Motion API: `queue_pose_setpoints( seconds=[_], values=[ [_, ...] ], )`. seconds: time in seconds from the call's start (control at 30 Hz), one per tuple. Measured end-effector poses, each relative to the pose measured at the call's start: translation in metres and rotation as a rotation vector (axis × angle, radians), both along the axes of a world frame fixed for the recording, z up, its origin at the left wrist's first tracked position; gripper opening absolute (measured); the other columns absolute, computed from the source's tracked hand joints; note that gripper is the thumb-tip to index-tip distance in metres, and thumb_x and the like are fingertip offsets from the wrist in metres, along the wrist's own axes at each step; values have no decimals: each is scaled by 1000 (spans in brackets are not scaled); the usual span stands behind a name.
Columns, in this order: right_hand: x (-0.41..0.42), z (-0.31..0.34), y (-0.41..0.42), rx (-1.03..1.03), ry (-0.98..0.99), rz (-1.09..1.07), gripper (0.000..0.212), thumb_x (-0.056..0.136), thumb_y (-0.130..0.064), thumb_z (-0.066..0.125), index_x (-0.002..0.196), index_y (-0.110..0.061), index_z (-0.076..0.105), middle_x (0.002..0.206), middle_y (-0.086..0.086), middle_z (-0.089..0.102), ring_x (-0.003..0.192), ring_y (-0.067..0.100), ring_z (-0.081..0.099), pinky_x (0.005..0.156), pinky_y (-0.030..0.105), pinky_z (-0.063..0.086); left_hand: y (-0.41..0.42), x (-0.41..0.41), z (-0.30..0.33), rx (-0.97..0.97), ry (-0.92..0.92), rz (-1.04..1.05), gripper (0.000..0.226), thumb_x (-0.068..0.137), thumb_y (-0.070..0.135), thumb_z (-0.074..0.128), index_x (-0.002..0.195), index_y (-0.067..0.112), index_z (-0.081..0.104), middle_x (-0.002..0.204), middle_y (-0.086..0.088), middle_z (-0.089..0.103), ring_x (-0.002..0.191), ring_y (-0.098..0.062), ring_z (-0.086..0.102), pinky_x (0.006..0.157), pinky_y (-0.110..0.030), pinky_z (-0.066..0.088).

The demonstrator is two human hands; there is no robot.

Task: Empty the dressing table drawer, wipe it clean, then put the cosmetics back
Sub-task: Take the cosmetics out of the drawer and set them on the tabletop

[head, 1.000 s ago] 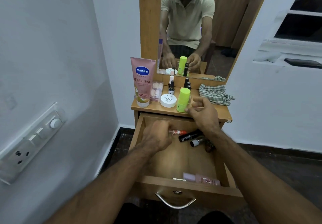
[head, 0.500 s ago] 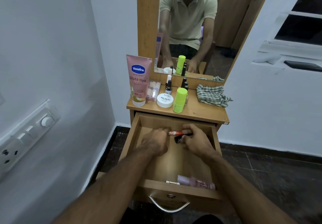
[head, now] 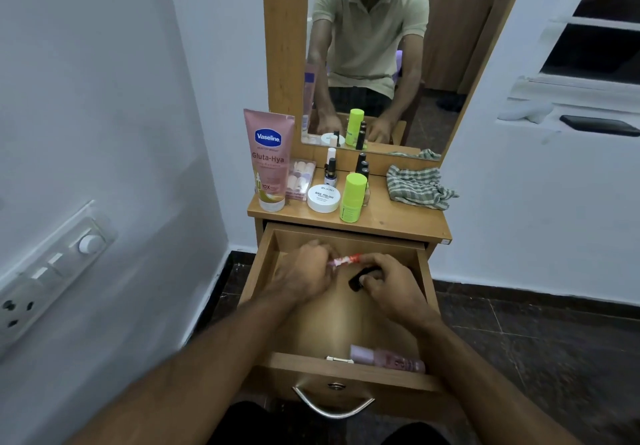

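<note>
Head view, looking down into the open drawer [head: 265,264] of the dressing table. Both hands are inside, toward the back. Left hand [head: 304,273]: fingers curled, pinching a slim red-and-white tube [head: 346,259] that sticks out to the right of the knuckles. Right hand [head: 388,280]: fingers curled round a small black tube [head: 356,280], only its near end showing; whether more items lie under the palm cannot be told.

Also in the drawer: a pink bottle [head: 388,360] lying on its side against the front wall, with a small pale clip-like piece [head: 339,360] just beside it, too small to identify.

On the desk [head: 398,223] above: Vaseline tube [head: 268,160] standing on its cap, a clear box of press-on nails [head: 301,180], a white nail polish remover tub [head: 323,198], a lime-green stick [head: 352,197], several small dark bottles [head: 362,166] behind it, and a checked cloth [head: 417,186] at the right.

Handling, as judged: the two tubes look light, rigid, smooth plastic and likely to roll or slip, so grip across the barrel rather than by the cap. The pink bottle looks hard-walled and possibly part full; take it round the body, cap end up. The cloth is soft and limp; bunch it for wiping.

Emptying appears near its end.
</note>
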State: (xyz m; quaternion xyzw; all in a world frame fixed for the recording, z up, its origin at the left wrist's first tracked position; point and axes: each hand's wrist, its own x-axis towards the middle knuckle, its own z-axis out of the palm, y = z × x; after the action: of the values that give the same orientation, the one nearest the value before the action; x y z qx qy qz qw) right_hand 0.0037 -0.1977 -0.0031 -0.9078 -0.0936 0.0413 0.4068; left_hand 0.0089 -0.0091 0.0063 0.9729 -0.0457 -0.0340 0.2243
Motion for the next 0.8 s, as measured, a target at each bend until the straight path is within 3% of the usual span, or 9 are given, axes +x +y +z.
queue_pose_setpoints(
  seconds=[0.07, 0.17, 0.23, 0.4, 0.5, 0.6, 0.7, 0.8],
  values=[
    [-5, 5, 5, -4, -78, 12, 37, 91, -10, 69, 125, -23, 66, 109, -8, 61, 89, 8, 63, 83, 34, 57, 11, -2, 19, -45, -36, -36, 24, 97, 25, 62, 121, 26, 66, 119, 5, 59, 104, -13, 59, 93, -36, 53],
    [-9, 14, 13, -17, -209, -40, 27, 86, -21, 77, 108, -31, 67, 95, -15, 54, 75, 1, 55, 62, 20, 46, 21, -6, 47, -49, -106, -108, 25, 96, 22, 66, 120, 25, 70, 117, 5, 65, 100, -9, 58, 86, -27, 49],
    [-11, 22, 17, -47, -239, -51, 27, 84, -28, 80, 104, -34, 63, 95, -16, 49, 73, -2, 51, 56, 14, 39, 20, -9, 62, -84, -117, -160, 26, 95, 18, 67, 120, 24, 73, 114, 6, 71, 96, -8, 61, 82, -25, 49],
    [-20, 41, 15, -59, -272, -62, 25, 85, -36, 78, 106, -37, 65, 99, -15, 60, 80, -2, 56, 60, 13, 38, 9, -19, 81, -232, -237, -202, 25, 91, 14, 73, 114, 22, 76, 110, 6, 74, 95, -7, 67, 86, -34, 60],
    [-22, 48, 7, 57, -216, -44, 20, 86, -32, 78, 103, -37, 68, 97, -13, 70, 83, 1, 66, 73, 27, 57, 0, -20, 83, -279, -280, -182, 28, 90, 11, 73, 114, 24, 75, 112, 7, 71, 95, -5, 66, 85, -33, 61],
    [-21, 51, -2, 144, -167, -54, 16, 86, -28, 78, 99, -36, 71, 91, -12, 74, 84, 2, 70, 79, 34, 60, -10, -21, 81, -423, -267, -171, 46, 89, 3, 72, 129, 26, 67, 123, 6, 68, 100, -3, 67, 86, -27, 60],
    [-16, 51, -9, 233, -169, -109, 16, 86, -27, 80, 99, -30, 72, 87, -11, 75, 83, 1, 70, 75, 28, 61, -14, -22, 75, -517, -285, -117, 56, 89, 2, 70, 138, 27, 60, 128, 8, 66, 98, -1, 67, 87, -25, 59],
    [0, 55, -15, 281, -193, -192, 15, 85, -25, 81, 96, -27, 72, 84, -12, 74, 80, -2, 69, 70, 16, 56, -13, -21, 58, -477, -269, -75, 49, 91, 4, 69, 134, 27, 63, 121, 9, 69, 90, 4, 66, 86, -21, 57]
  ],
)
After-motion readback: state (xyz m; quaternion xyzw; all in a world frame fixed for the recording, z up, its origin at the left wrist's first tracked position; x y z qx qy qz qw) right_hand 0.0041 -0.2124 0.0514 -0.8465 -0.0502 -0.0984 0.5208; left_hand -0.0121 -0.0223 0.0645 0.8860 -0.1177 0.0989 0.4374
